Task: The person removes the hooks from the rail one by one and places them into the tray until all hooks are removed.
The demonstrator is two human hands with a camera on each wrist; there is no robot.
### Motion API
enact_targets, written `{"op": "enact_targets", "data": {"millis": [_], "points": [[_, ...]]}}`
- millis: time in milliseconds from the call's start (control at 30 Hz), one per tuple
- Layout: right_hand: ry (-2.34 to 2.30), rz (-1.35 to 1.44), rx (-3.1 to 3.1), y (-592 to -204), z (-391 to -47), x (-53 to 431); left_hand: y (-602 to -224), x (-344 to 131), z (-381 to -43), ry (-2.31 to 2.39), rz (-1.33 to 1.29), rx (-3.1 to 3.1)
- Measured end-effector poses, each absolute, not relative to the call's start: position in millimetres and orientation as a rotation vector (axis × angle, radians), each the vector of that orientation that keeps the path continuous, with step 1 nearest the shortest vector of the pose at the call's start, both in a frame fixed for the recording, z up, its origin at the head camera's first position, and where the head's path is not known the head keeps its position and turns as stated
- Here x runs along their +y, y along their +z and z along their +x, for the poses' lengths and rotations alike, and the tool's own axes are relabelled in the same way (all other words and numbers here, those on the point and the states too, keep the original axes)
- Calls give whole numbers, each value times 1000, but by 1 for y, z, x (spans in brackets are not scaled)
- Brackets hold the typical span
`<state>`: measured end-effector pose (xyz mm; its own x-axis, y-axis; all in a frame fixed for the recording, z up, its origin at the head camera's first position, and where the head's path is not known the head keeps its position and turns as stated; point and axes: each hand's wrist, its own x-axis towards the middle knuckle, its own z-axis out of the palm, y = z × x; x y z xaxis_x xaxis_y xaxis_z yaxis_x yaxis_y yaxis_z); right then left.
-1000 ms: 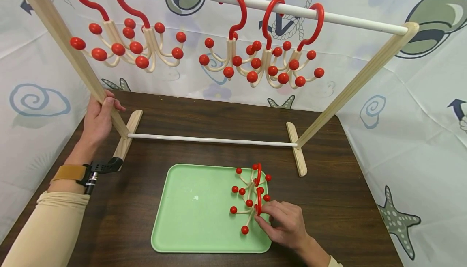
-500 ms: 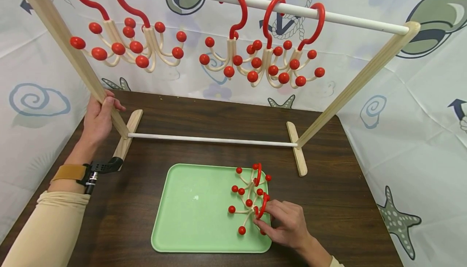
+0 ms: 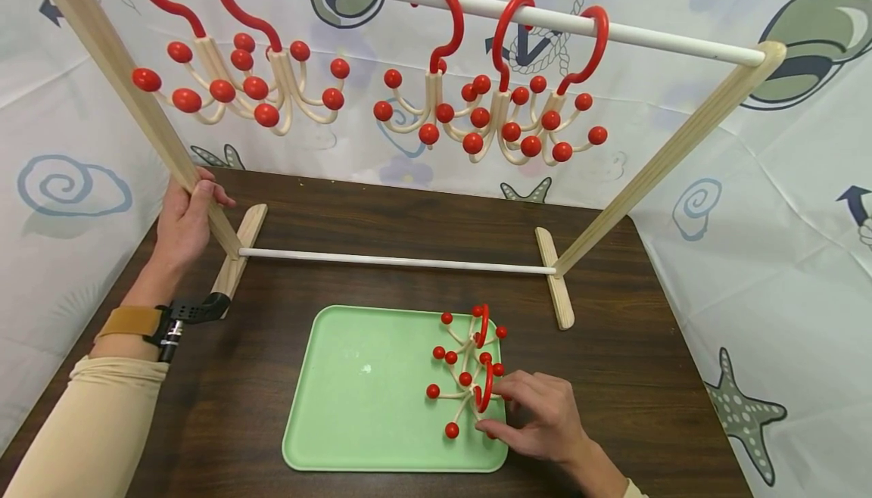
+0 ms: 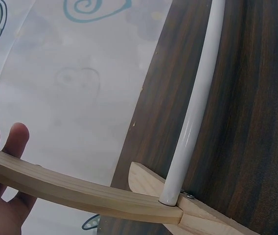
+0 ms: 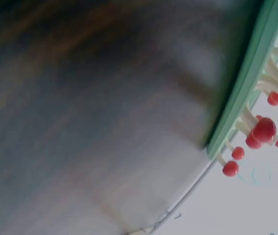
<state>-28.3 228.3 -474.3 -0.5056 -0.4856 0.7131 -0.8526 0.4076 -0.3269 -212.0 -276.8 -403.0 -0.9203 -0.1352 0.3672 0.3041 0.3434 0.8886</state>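
My left hand [image 3: 182,218] holds the left wooden post [image 3: 146,116] of a rack, its thumb and fingers on either side; in the left wrist view, fingertips [image 4: 17,139] show beyond the post. My right hand [image 3: 545,418] is at the right edge of a green tray [image 3: 368,399], thumb and index finger apart beside the red hook of the nearer hanger [image 3: 487,388]. That hanger has pale curved arms tipped with red balls and rests on the tray, hook up. Just behind it is a second such hanger [image 3: 482,328]. The right wrist view shows red balls [image 5: 265,129] over the tray's rim.
Several similar red-hooked hangers [image 3: 432,97] hang from the rack's white top rod [image 3: 654,36], in two groups. A lower white rod [image 3: 395,259] joins the wooden feet [image 3: 555,278]. Patterned cloth [image 3: 770,256] surrounds the dark wood table [image 3: 633,377].
The nearer hanger has turned a little, its hook shifting slightly right. My right thumb and index finger have since spread away from the hook. My left hand has kept its place on the post.
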Motion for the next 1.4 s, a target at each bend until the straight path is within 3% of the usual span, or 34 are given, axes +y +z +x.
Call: {"op": "enact_targets", "data": {"millis": [633,1400], "points": [[904,1163,-1896,-408,-56,236,-414,-282,-221,-1588,-114,-2281],[973,436,-2000,-267,-106,242,-410,-281,-216,-1609,-133,-2249]]}}
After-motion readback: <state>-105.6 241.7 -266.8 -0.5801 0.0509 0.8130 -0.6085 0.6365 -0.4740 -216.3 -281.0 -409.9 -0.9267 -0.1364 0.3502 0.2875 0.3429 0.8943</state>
